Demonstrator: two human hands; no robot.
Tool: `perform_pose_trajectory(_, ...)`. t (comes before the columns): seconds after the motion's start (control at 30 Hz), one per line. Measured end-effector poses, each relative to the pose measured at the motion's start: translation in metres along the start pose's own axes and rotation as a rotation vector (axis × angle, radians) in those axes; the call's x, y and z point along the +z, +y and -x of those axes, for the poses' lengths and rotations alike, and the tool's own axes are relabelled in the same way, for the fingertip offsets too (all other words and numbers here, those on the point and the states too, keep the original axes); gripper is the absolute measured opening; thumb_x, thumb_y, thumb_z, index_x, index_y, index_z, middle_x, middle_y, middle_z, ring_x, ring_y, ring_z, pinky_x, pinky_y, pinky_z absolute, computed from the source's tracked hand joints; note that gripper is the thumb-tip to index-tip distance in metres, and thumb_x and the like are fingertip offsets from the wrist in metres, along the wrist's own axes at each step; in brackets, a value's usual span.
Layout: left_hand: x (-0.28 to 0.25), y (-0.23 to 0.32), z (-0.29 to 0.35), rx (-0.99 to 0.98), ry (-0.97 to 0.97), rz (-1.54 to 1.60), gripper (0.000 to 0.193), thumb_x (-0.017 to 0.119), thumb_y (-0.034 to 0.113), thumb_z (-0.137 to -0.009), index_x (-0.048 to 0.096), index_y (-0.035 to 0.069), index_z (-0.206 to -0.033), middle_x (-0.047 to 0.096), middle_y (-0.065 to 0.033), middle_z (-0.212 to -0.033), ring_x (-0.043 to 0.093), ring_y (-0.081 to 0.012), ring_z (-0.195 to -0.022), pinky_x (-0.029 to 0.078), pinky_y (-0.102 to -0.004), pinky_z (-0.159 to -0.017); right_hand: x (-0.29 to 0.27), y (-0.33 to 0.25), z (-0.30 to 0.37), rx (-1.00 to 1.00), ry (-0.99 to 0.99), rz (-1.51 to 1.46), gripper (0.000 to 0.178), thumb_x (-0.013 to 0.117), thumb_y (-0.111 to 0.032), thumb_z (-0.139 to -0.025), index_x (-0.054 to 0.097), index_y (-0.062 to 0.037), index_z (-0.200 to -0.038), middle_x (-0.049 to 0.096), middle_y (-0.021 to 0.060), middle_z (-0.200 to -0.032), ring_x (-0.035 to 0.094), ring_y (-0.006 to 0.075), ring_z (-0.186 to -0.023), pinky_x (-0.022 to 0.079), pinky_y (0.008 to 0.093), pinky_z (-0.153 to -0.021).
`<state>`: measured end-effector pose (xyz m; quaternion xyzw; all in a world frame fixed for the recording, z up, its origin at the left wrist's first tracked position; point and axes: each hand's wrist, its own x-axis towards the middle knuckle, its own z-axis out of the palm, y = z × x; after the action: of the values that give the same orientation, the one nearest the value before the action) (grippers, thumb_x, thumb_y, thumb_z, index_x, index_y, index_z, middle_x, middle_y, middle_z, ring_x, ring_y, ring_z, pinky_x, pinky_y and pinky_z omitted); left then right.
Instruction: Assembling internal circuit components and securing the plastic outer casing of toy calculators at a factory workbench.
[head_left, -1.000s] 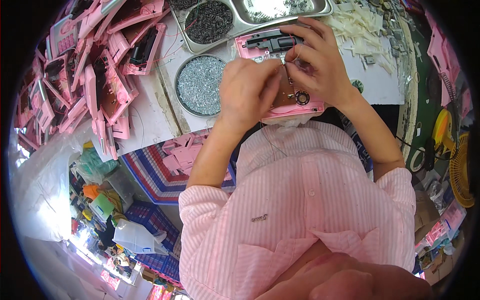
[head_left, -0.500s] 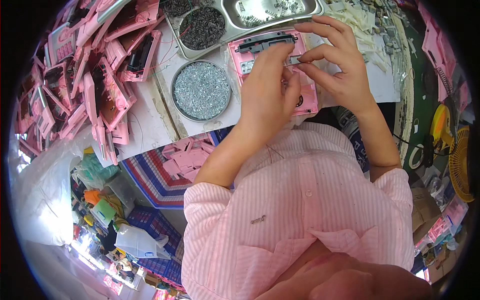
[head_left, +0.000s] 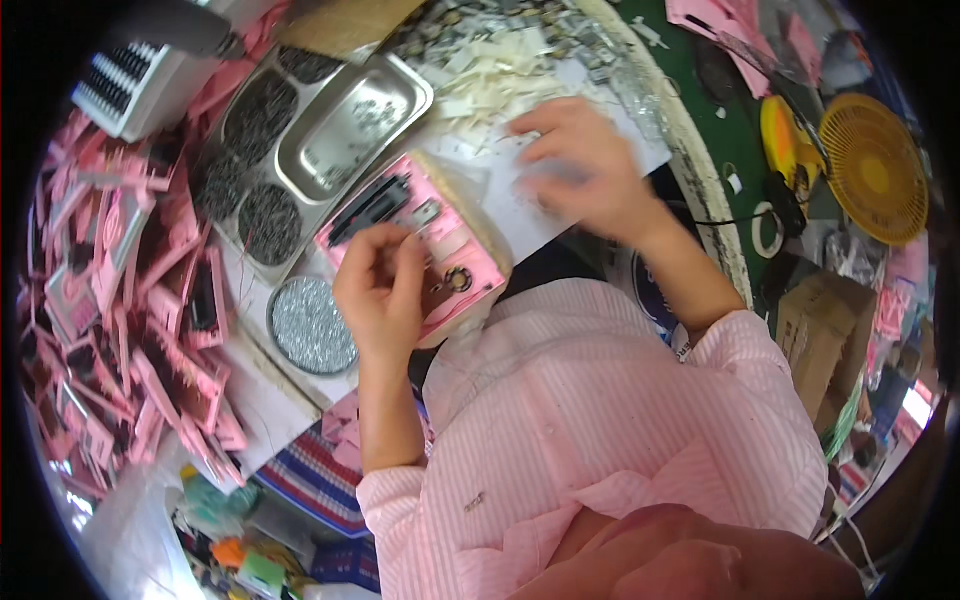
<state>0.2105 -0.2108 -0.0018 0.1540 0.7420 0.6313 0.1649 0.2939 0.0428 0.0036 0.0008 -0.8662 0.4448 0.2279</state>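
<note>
Parted from the right hand [head_left: 592, 170] since earlier, the left hand [head_left: 376, 295] curls its fingers [head_left: 408, 272] over the pink casing [head_left: 467, 232], angled on the desk [head_left: 255, 378], showing a black bar [head_left: 370, 210], silver plate [head_left: 426, 212] and dark disc [head_left: 458, 279]; the right blurs near white pieces [head_left: 495, 105]. Neither's pinch can be told.

A white table [head_left: 268, 398] bears heaped pink casings [head_left: 140, 300] toward its left end. By its near edge sit a round dish [head_left: 270, 322] of small silvery pieces [head_left: 315, 325] and an open pink housing [head_left: 460, 215]; farther in, a steel tray [head_left: 318, 128]; loose cream-white parts [head_left: 490, 95] toward the far edge.
</note>
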Motion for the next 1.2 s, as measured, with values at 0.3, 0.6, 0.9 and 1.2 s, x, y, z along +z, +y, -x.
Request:
perform_pose_trajectory(0.3,0.001,0.005,-0.002,0.386,0.020,-0.437,0.009,0.071,0.000,-0.083,0.069,0.002,-0.092,0.066,-0.0114,-0.082,0.064,-0.0248,-0.073,0.049,-0.0325,-0.068,-0.233,0.135,0.074,0.473,1.033,-0.731,0.006,0.067,-0.011,-0.096,0.062,-0.0092,-0.093,0.056,-0.0013,-0.071,0.045,0.0092,-0.055,0.035,0.0230,-0.048)
perform_pose_trajectory(0.6,0.003,-0.012,-0.018,0.480,0.159,-0.666,0.011,0.079,0.012,-0.075,0.074,0.009,-0.085,0.062,-0.0059,-0.098,0.055,-0.0281,-0.097,0.041,-0.0400,-0.087,-0.271,0.128,0.134,0.262,0.755,-1.065,0.030,0.059,-0.018,-0.089,0.061,0.0075,-0.106,0.049,0.0044,-0.076,0.042,0.0130,-0.059,0.036,0.0267,-0.056)
perform_pose_trajectory(0.9,0.005,-0.023,-0.019,0.495,0.116,-0.663,0.012,0.080,0.016,-0.071,0.074,0.013,-0.081,0.059,-0.0021,-0.103,0.050,-0.0281,-0.102,0.031,-0.0433,-0.087,-0.013,0.006,0.063,0.416,0.129,-0.529,0.022,0.074,0.001,-0.084,0.061,-0.0001,-0.101,0.063,0.0036,-0.086,0.055,0.0060,-0.071,0.043,0.0201,-0.063)
perform_pose_trajectory(1.2,0.005,-0.024,-0.019,0.515,0.120,-0.700,0.012,0.079,0.017,-0.072,0.073,0.015,-0.083,0.059,-0.0015,-0.104,0.050,-0.0278,-0.104,0.029,-0.0449,-0.090,0.019,-0.003,0.050,0.317,-0.024,-0.505,0.024,0.077,-0.002,-0.086,0.062,-0.0003,-0.103,0.063,0.0008,-0.088,0.051,0.0035,-0.074,0.041,0.0193,-0.066)
